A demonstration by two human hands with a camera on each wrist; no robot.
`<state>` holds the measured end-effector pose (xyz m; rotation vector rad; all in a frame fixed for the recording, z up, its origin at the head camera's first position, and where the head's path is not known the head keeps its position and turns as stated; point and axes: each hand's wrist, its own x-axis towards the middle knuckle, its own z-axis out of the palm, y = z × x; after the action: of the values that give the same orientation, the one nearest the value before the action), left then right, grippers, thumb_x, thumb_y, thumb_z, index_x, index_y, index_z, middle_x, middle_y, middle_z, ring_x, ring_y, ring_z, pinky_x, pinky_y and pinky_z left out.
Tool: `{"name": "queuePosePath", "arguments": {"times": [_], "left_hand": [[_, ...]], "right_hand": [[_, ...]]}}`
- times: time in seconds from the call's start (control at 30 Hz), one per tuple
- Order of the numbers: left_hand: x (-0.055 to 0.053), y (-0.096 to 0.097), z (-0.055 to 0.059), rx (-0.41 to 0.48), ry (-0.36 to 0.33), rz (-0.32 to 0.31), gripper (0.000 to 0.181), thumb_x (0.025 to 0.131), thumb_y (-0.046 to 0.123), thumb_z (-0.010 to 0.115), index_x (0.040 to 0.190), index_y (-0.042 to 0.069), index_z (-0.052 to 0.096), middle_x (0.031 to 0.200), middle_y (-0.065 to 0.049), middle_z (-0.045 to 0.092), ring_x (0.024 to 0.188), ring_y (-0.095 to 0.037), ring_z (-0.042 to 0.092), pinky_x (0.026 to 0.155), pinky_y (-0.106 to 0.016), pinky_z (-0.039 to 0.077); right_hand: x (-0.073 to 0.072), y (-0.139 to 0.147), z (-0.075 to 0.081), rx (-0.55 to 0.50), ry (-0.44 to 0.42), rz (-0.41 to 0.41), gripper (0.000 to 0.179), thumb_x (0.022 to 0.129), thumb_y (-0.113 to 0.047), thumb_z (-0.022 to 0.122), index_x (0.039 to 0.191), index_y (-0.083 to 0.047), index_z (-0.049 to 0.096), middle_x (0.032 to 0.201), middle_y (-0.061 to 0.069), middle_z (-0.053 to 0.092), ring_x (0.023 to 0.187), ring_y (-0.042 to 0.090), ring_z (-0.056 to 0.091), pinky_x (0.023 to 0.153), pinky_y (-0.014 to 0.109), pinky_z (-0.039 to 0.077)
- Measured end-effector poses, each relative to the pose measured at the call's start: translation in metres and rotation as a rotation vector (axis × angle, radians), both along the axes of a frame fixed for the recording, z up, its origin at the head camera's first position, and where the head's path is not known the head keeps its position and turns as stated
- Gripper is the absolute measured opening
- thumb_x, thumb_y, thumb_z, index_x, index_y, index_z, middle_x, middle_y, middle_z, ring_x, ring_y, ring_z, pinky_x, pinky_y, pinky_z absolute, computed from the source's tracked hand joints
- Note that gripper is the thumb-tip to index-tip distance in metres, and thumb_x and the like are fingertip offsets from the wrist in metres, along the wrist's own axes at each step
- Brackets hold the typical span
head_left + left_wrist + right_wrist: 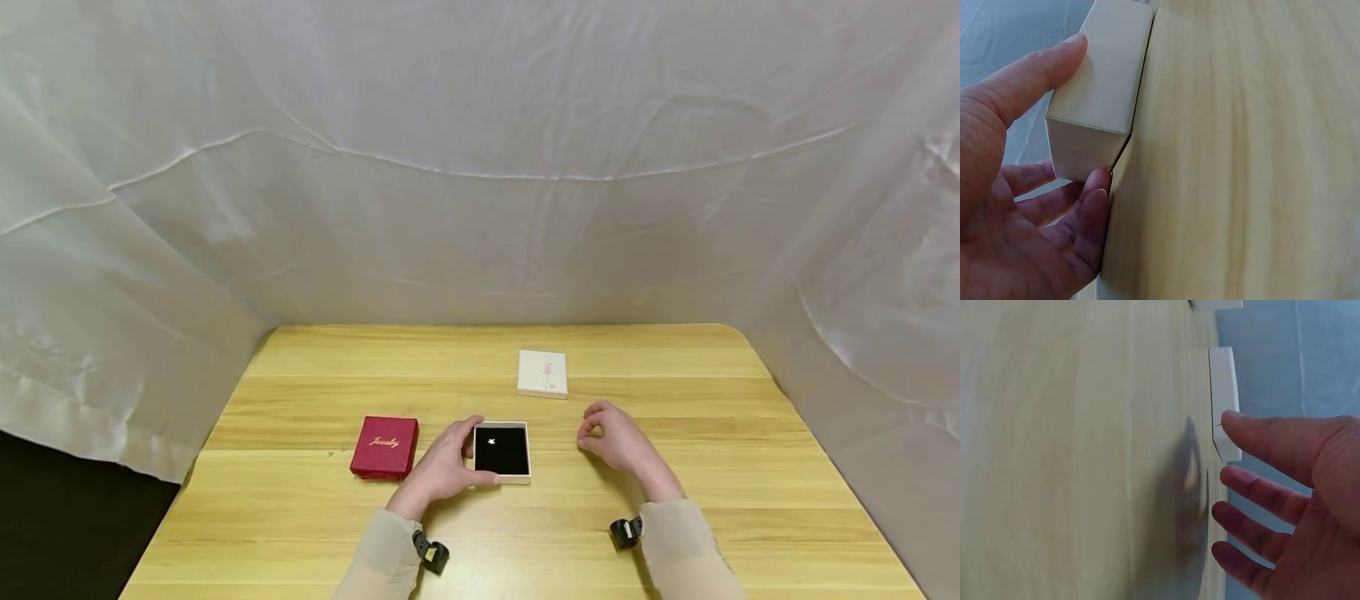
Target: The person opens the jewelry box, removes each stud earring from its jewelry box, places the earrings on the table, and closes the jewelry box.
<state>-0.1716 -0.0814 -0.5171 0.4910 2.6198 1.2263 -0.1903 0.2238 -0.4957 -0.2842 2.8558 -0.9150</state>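
Note:
In the head view a white box base lined with a black pad lies on the table. A tiny silvery star-shaped piece sits at the pad's upper left. My left hand grips the box base from its left side, thumb along the near wall and fingers at the far corner. To the right of the box, my right hand hovers over the table, thumb and forefinger brought together. A thin, pin-like piece shows at its thumb tip; I cannot tell what it is.
A white lid with a pink print lies behind the box base. Left of my left hand rests a dark red jewelry box with gold lettering. Pale cloth hangs around the wooden table at the back and sides.

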Motion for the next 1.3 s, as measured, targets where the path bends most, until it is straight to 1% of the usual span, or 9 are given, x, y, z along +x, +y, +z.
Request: {"name": "queuePosePath", "arguments": {"times": [0.23,0.67,0.8,0.9,1.07,1.2,1.3], "left_hand": [[0.0,0.0,0.0,0.001,0.0,0.001,0.095,0.07,0.037,0.089,0.146,0.006,0.042,0.09,-0.002,0.05,0.083,-0.017,0.047,0.071,-0.032,0.041],[0.0,0.0,-0.001,0.001,0.005,0.002,0.094,0.07,0.037,0.089,0.146,0.006,0.043,0.09,-0.002,0.051,0.083,-0.017,0.048,0.071,-0.032,0.041],[0.0,0.0,-0.001,0.004,0.007,-0.001,0.094,0.07,0.037,0.089,0.145,0.006,0.043,0.09,-0.002,0.051,0.082,-0.017,0.048,0.072,-0.032,0.041],[0.0,0.0,-0.001,0.003,0.01,-0.003,0.095,0.07,0.037,0.089,0.146,0.006,0.043,0.089,-0.002,0.05,0.081,-0.016,0.047,0.072,-0.032,0.041],[0.0,0.0,-0.001,-0.001,0.009,-0.006,0.095,0.07,0.038,0.089,0.146,0.006,0.042,0.087,-0.002,0.051,0.08,-0.016,0.047,0.073,-0.033,0.041],[0.0,0.0,0.0,-0.001,0.006,-0.006,0.095,0.07,0.037,0.089,0.147,0.006,0.041,0.087,-0.003,0.051,0.08,-0.015,0.047,0.073,-0.033,0.041],[0.0,0.001,0.0,0.001,0.003,-0.006,0.095,0.07,0.037,0.089,0.147,0.006,0.041,0.087,-0.002,0.051,0.08,-0.015,0.047,0.072,-0.033,0.041]], "right_hand": [[0.002,0.009,-0.003,0.021,-0.034,-0.022,0.012,0.086,-0.005,0.073,0.078,-0.013,0.07,0.13,0.021,0.053,0.121,0.045,0.048,0.102,0.059,0.036],[0.004,0.009,-0.003,0.051,-0.022,-0.026,0.012,0.086,-0.004,0.072,0.079,-0.013,0.071,0.129,0.021,0.053,0.12,0.045,0.048,0.101,0.058,0.037],[0.003,0.011,-0.003,0.016,-0.03,-0.018,0.005,0.087,-0.004,0.07,0.085,-0.009,0.07,0.128,0.023,0.053,0.12,0.047,0.048,0.1,0.06,0.037],[0.002,0.014,-0.001,-0.029,-0.033,-0.036,0.004,0.089,-0.004,0.067,0.093,-0.006,0.068,0.122,0.022,0.057,0.117,0.044,0.051,0.099,0.059,0.039],[0.001,0.015,0.003,-0.079,-0.016,-0.074,0.017,0.092,-0.007,0.064,0.108,-0.001,0.066,0.112,0.017,0.063,0.108,0.038,0.058,0.095,0.055,0.044],[0.001,0.01,0.004,-0.101,-0.001,-0.062,0.026,0.093,-0.013,0.066,0.116,0.0,0.064,0.117,0.018,0.063,0.11,0.038,0.059,0.094,0.054,0.045],[0.003,0.003,0.005,-0.14,-0.006,-0.037,0.03,0.093,-0.016,0.068,0.118,-0.001,0.063,0.122,0.019,0.06,0.113,0.04,0.057,0.095,0.055,0.045]]}}
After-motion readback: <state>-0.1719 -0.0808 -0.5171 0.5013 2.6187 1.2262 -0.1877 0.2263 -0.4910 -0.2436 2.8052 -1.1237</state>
